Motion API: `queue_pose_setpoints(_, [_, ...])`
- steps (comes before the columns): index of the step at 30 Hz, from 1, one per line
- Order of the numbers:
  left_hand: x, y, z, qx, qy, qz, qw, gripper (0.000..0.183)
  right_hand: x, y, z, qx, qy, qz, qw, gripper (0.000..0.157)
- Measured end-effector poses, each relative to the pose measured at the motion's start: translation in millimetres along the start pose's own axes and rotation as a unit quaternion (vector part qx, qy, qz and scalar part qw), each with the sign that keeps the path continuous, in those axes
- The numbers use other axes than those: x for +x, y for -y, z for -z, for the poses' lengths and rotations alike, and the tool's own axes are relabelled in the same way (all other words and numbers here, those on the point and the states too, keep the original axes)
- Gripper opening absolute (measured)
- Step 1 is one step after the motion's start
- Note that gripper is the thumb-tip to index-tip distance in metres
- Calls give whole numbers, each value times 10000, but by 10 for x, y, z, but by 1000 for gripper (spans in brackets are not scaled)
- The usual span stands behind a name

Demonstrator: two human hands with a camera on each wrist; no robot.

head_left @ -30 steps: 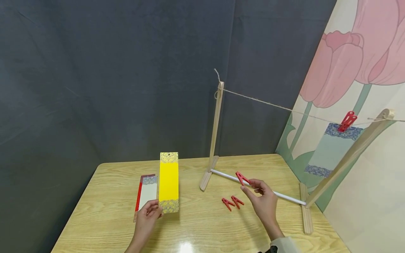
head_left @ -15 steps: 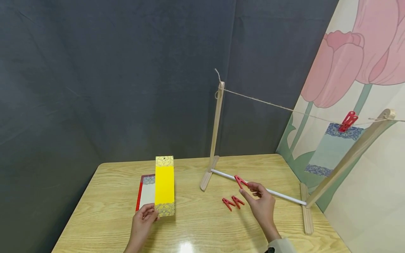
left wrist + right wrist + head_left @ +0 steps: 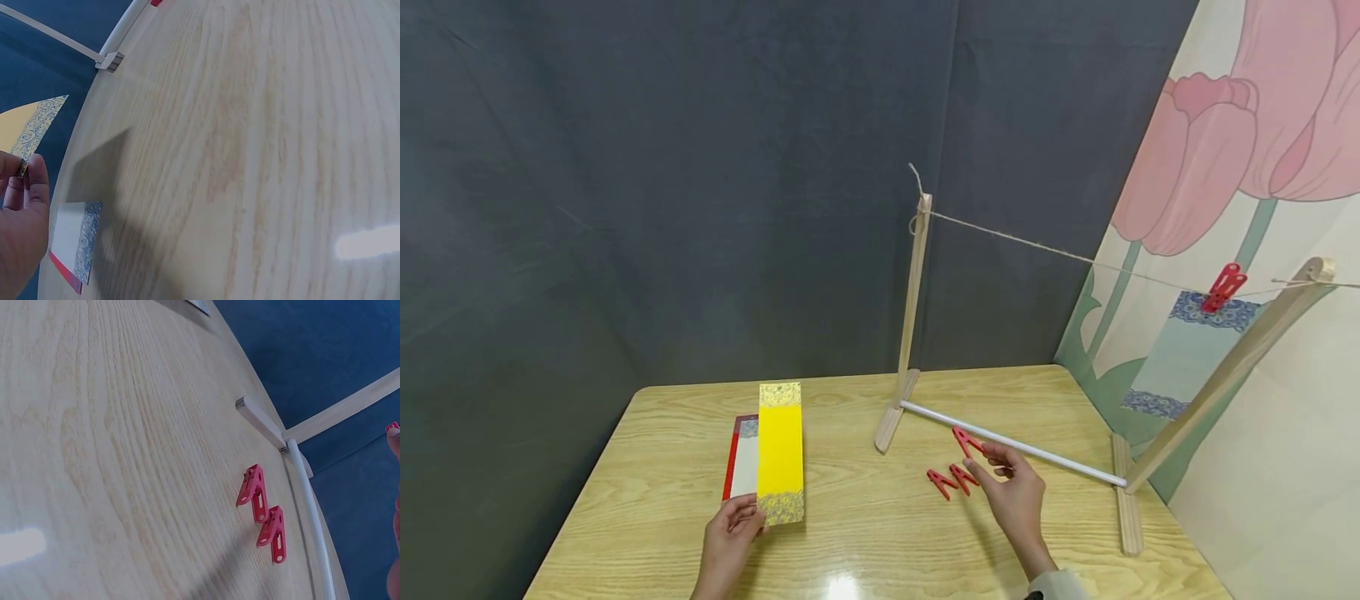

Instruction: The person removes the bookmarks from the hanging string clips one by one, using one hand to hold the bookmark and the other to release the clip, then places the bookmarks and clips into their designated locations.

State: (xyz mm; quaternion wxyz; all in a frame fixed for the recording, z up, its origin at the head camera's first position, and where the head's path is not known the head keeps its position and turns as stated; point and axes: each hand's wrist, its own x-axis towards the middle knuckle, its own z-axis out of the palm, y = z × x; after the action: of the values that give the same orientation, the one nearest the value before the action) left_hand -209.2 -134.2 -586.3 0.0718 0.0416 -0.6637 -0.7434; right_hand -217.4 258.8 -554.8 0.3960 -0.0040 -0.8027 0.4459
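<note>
A yellow card with patterned bands at both ends is pinched by its lower left corner in my left hand. It stands upright above the table and partly covers a white card and a red card lying there. In the left wrist view, thumb and fingertips grip the card's patterned end. My right hand holds a red clothespin between thumb and fingers. Two more red clothespins lie on the table just left of that hand.
A wooden stand with a left post, right post and white bottom rod stands on the table. Along its string, a red clothespin holds a light blue card near the right post.
My left hand has moved left and down with the yellow card, covering more of the white card. The right hand has shifted slightly left and down with its clothespin.
</note>
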Motion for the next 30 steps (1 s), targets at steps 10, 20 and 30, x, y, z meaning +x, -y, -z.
queue_pose_setpoints(10, [30, 1, 44, 323, -131, 782, 9963, 30, -10, 119, -16, 90, -9, -101, 9999, 32])
queue_pose_setpoints(20, [34, 65, 98, 439, -209, 515, 9975, 30, -11, 244, -27, -445, 250, -1001, 9937, 31])
queue_pose_setpoints(30, [54, 128, 162, 569, -222, 862, 9944, 32, -64, 195, -79, -457, 291, -1160, 9918, 30])
